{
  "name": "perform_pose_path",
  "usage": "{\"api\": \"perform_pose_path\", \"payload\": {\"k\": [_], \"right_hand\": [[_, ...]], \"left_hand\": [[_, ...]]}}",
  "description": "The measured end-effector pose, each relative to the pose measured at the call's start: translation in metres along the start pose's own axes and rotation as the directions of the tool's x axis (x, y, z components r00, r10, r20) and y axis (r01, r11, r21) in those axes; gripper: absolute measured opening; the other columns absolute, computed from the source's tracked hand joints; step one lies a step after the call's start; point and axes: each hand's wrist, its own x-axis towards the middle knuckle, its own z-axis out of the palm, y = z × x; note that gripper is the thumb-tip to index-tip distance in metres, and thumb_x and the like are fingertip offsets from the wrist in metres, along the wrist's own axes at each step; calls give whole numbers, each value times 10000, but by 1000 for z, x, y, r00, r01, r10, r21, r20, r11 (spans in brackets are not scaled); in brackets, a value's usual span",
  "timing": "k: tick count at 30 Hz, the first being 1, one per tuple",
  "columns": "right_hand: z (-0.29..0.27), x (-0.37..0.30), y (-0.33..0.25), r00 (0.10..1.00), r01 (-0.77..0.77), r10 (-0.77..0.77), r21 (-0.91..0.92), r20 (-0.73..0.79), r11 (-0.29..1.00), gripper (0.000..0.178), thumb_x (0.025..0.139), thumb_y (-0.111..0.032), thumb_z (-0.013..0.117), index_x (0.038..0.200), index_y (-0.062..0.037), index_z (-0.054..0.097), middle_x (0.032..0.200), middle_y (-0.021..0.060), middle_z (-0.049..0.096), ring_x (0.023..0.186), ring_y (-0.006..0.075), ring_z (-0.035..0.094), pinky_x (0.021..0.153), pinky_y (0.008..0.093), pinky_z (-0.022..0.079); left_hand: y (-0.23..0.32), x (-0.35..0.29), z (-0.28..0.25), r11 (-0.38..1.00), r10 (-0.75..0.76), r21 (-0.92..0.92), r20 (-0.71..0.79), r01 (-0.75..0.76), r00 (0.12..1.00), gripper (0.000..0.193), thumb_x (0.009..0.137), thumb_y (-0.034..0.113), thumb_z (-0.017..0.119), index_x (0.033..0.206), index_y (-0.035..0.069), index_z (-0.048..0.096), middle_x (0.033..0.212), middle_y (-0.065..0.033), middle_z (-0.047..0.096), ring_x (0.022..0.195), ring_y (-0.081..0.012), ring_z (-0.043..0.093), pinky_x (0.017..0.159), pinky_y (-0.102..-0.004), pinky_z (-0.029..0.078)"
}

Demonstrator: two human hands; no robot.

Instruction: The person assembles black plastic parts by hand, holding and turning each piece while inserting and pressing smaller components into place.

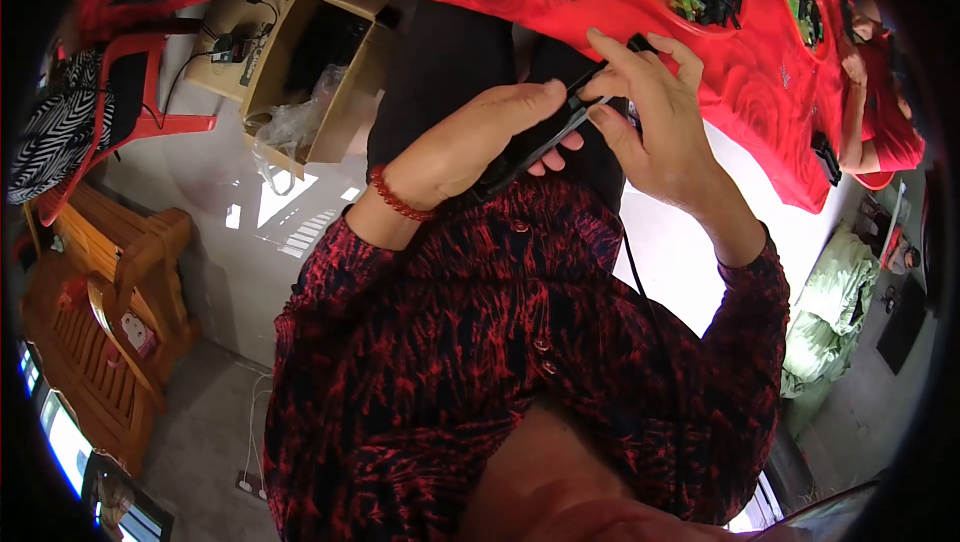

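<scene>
Holding a long dark piece (520,154) slantwise above the lap, near the edge of the red tablecloth (765,132). Wrapping the left hand (480,137) around its lower part, with thumb on top and fingertips showing beyond its far edge. Working at its upper end with the right hand (655,132), thumb and forefinger close together, other fingers spread; impossible to tell whether pinching or just touching. Wearing a red bracelet (395,197) on the left wrist.
</scene>
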Motion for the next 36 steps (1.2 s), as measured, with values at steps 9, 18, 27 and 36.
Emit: {"api": "perform_pose_path", "payload": {"k": [9, 18, 27, 36], "right_hand": [[25, 12, -16, 988, -144, 128, -223, -85, 964, 780, 734, -132, 750, 1408, 43, 398, 1046, 121, 633, 1089, 286, 545, 1086, 508, 253], [39, 16, -16, 974, -224, 203, -319, -96, 921, 875, 730, -89, 710, 1488, 43, 293, 1152, 158, 571, 1173, 310, 482, 1072, 509, 260], [47, 17, -15, 952, -248, 216, -133, -216, 960, 885, 717, -67, 676, 1497, 40, 271, 1061, 146, 605, 1115, 307, 508, 1024, 488, 259], [46, 15, -17, 945, -287, 263, -105, -193, 952, 927, 709, -110, 721, 1496, 35, 252, 1078, 144, 609, 1152, 309, 489, 1093, 528, 209]], "left_hand": [[-18, 25, 14, 953, 275, -26, -336, -301, 901, 345, 1040, 211, 479, 1271, -38, 540, 1216, -72, 597, 1162, -129, 532, 1020, -267, 414], [-20, 35, 18, 970, 230, -29, -233, -243, 945, 463, 1042, 199, 495, 1411, -70, 419, 1318, -103, 558, 1224, -156, 506, 1055, -274, 390], [-25, 33, 11, 897, 420, 247, -213, -367, 882, 410, 1006, 168, 543, 1340, -67, 510, 1158, -139, 638, 1038, -155, 590, 934, -289, 462], [-32, 33, 2, 912, 372, 288, -275, -293, 887, 543, 991, 255, 592, 1346, -139, 476, 1200, -196, 627, 1099, -192, 602, 953, -291, 462]]}}
